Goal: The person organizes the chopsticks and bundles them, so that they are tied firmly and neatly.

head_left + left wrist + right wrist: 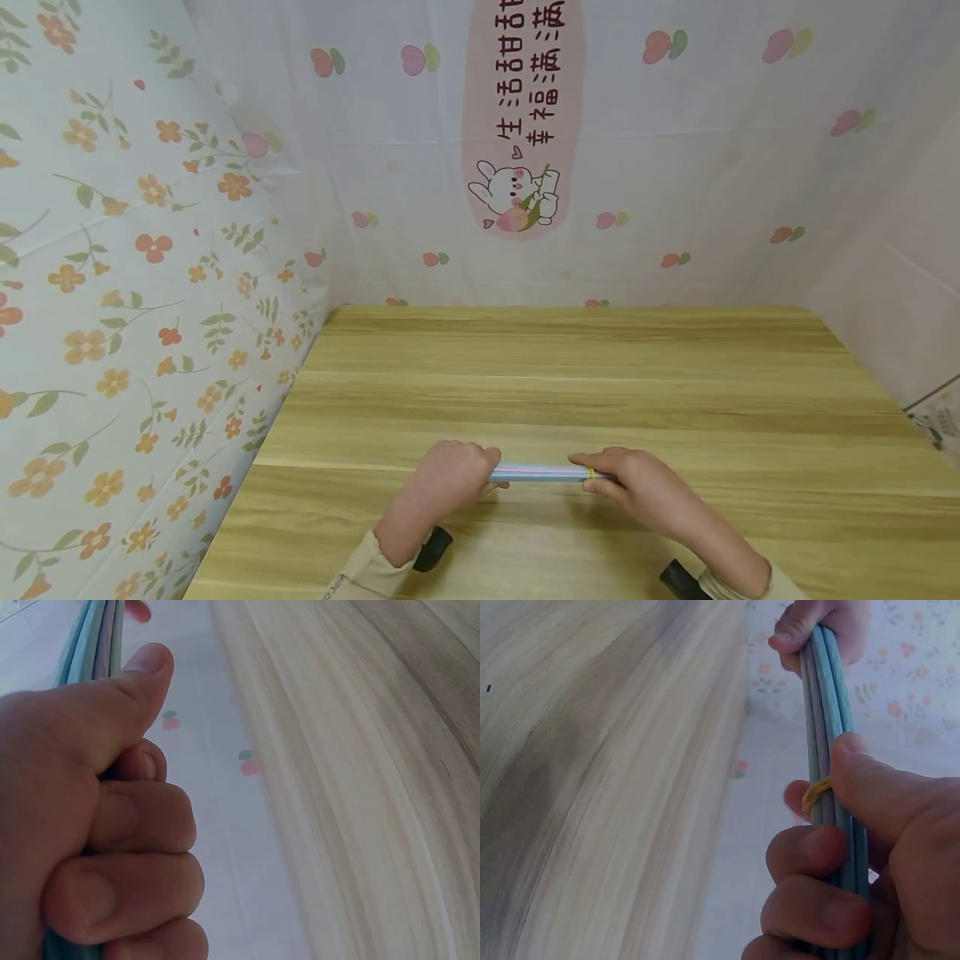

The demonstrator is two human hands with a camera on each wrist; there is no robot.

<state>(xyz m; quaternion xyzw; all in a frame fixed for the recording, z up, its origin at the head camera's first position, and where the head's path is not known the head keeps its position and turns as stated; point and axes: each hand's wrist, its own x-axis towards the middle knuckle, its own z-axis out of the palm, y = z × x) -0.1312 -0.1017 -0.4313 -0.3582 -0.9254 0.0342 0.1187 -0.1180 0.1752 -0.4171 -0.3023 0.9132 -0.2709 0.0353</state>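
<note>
A bundle of slim pastel sticks (pixel 536 473), blue, lilac and pale green, is held level above the table between both hands. My left hand (pixel 448 479) grips one end, its fingers curled round the sticks and the thumb lying along them in the left wrist view. Around the other end curl the fingers of my right hand (pixel 817 877). A yellow rubber band (pixel 817 793) circles the bundle right by the right thumb and forefinger. Both ends of the sticks are hidden in the palms.
Beneath the hands is a wood-grain table (pixel 570 392). A white curtain (pixel 675 167) with a rabbit print hangs behind it, and a flowered cloth (pixel 150 317) covers the left side. Black straps or mounts (pixel 432 550) show at both wrists.
</note>
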